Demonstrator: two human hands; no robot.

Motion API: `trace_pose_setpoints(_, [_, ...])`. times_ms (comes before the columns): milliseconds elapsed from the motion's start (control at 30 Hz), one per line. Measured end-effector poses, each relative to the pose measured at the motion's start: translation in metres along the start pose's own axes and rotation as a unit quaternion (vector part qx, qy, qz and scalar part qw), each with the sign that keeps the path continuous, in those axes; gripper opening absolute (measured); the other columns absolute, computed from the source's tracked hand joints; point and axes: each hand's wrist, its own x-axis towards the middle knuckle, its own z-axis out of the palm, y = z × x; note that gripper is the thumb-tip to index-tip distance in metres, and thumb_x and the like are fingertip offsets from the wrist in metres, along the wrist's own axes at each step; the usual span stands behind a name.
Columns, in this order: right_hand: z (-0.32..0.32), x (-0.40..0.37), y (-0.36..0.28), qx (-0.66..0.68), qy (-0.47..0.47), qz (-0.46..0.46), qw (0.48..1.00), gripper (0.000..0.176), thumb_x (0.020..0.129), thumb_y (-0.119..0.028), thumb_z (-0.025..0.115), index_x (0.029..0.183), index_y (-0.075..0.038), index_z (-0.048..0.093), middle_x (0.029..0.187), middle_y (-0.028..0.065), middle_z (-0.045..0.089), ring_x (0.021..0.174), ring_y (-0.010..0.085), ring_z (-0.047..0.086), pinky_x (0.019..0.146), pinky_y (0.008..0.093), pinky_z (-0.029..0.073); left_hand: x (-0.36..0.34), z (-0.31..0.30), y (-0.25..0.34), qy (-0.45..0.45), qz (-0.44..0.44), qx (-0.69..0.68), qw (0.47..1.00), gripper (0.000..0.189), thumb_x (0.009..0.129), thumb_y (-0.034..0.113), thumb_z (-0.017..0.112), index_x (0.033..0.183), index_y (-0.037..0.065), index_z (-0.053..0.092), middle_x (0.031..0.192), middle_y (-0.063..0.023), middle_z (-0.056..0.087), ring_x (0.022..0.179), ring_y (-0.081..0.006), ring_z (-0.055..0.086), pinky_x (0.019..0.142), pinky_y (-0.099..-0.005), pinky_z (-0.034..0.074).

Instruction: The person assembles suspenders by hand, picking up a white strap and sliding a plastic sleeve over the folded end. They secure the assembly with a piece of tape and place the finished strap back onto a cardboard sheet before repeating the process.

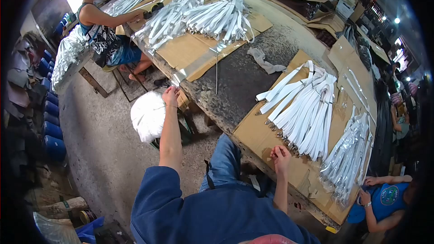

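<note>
My left hand is closed in a pinch at the table's left edge. From its fingertips a shiny clear plastic strip seems to reach over the cardboard. My right hand, fingers curled together, hovers by the table's front edge; whatever it may hold is too small to make out. Just beyond it, a fanned bundle of white straps with metal ends lies on a cardboard sheet. To the right are more straps in clear plastic.
Heaps of white straps cover the far cardboard. A thin rod and a crumpled pale cloth lie on the dark tabletop. A white bundle stands below left. One person sits far left, another at right.
</note>
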Motion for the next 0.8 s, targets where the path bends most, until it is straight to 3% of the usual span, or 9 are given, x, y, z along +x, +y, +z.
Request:
trace_pose_setpoints(67, [0.005, -0.001, 0.0, 0.021, -0.023, 0.025, 0.999, 0.008, 0.091, -0.007, 0.056, 0.095, 0.0, 0.058, 0.082, 0.0055, 0.06, 0.07, 0.0126, 0.058, 0.062, 0.0238, 0.05, -0.004, 0.002, 0.02, 0.054, 0.005, 0.101, 0.993, 0.024, 0.086, 0.025, 0.058, 0.084, 0.002, 0.064, 0.073, -0.0068, 0.064, 0.063, -0.0206, 0.059, 0.06, -0.0388, 0.048])
trace_pose_setpoints(100, [-0.004, 0.005, -0.005, 0.019, -0.024, 0.019, 0.999, 0.008, 0.091, -0.007, 0.056, 0.095, 0.0, 0.058, 0.082, 0.0055, 0.06, 0.07, 0.0126, 0.058, 0.062, 0.0238, 0.05, -0.012, 0.016, 0.022, 0.05, 0.006, 0.095, 0.994, 0.024, 0.086, 0.025, 0.058, 0.084, 0.002, 0.064, 0.073, -0.0068, 0.064, 0.063, -0.0206, 0.059, 0.06, -0.0388, 0.048])
trace_pose_setpoints(200, [-0.007, 0.003, -0.003, 0.013, -0.035, 0.026, 0.999, 0.012, 0.091, -0.008, 0.056, 0.097, 0.002, 0.058, 0.083, 0.0068, 0.06, 0.07, 0.0126, 0.058, 0.062, 0.0247, 0.05, -0.039, 0.032, 0.052, 0.143, 0.239, 0.369, 0.887, 0.03, 0.084, 0.023, 0.056, 0.073, -0.003, 0.063, 0.061, -0.0096, 0.06, 0.058, -0.0233, 0.057, 0.057, -0.0369, 0.045])
trace_pose_setpoints(300, [-0.007, 0.002, -0.002, 0.021, -0.04, 0.02, 0.999, 0.012, 0.091, -0.008, 0.056, 0.097, 0.002, 0.058, 0.083, 0.007, 0.06, 0.071, 0.0129, 0.058, 0.062, 0.0248, 0.05, -0.06, 0.046, 0.084, 0.163, 0.241, 0.489, 0.823, 0.031, 0.081, 0.026, 0.053, 0.079, -0.002, 0.065, 0.072, -0.0178, 0.062, 0.069, -0.0297, 0.061, 0.069, -0.0407, 0.046])
trace_pose_setpoints(333, [-0.007, 0.001, -0.002, 0.018, -0.043, 0.024, 0.999, 0.01, 0.091, -0.008, 0.056, 0.096, 0.001, 0.058, 0.083, 0.0066, 0.06, 0.071, 0.013, 0.058, 0.063, 0.025, 0.05, -0.054, 0.046, 0.083, 0.192, 0.335, 0.467, 0.795, 0.03, 0.082, 0.025, 0.054, 0.083, -0.002, 0.068, 0.087, -0.0182, 0.065, 0.08, -0.0331, 0.062, 0.076, -0.0399, 0.047])
trace_pose_setpoints(433, [-0.007, 0.0, -0.006, 0.021, -0.049, 0.025, 0.998, 0.009, 0.091, -0.007, 0.055, 0.096, 0.0, 0.058, 0.083, 0.0064, 0.06, 0.072, 0.0132, 0.058, 0.063, 0.0252, 0.05, -0.06, 0.06, 0.094, 0.21, 0.386, 0.379, 0.814, 0.027, 0.082, 0.023, 0.056, 0.088, 0.0, 0.07, 0.096, -0.0179, 0.064, 0.086, -0.0327, 0.061, 0.08, -0.0387, 0.046])
trace_pose_setpoints(500, [-0.007, 0.0, -0.007, 0.026, -0.052, 0.024, 0.998, 0.01, 0.091, -0.008, 0.055, 0.096, 0.0, 0.058, 0.083, 0.0065, 0.06, 0.072, 0.0133, 0.058, 0.064, 0.0253, 0.05, -0.062, 0.07, 0.108, 0.21, 0.374, 0.369, 0.825, 0.024, 0.082, 0.02, 0.061, 0.091, -0.001, 0.07, 0.09, -0.0146, 0.066, 0.079, -0.0264, 0.062, 0.076, -0.0348, 0.048])
trace_pose_setpoints(600, [-0.009, 0.0, -0.007, 0.041, -0.063, 0.03, 0.997, 0.013, 0.091, -0.008, 0.055, 0.099, 0.002, 0.058, 0.085, 0.0073, 0.06, 0.073, 0.0138, 0.058, 0.065, 0.0263, 0.051, -0.044, 0.076, 0.121, 0.13, 0.309, 0.112, 0.935, 0.019, 0.082, 0.013, 0.067, 0.089, -0.005, 0.069, 0.081, -0.0066, 0.068, 0.069, -0.0122, 0.059, 0.066, -0.0253, 0.047])
trace_pose_setpoints(800, [-0.011, -0.001, -0.007, 0.059, -0.073, 0.022, 0.995, 0.013, 0.092, -0.008, 0.054, 0.1, 0.001, 0.057, 0.085, 0.0074, 0.06, 0.073, 0.0138, 0.058, 0.065, 0.0255, 0.05, -0.065, 0.108, 0.181, 0.078, 0.358, -0.055, 0.929, 0.016, 0.086, 0.013, 0.063, 0.082, -0.001, 0.055, 0.073, -0.0056, 0.062, 0.063, -0.0108, 0.056, 0.058, -0.0223, 0.048])
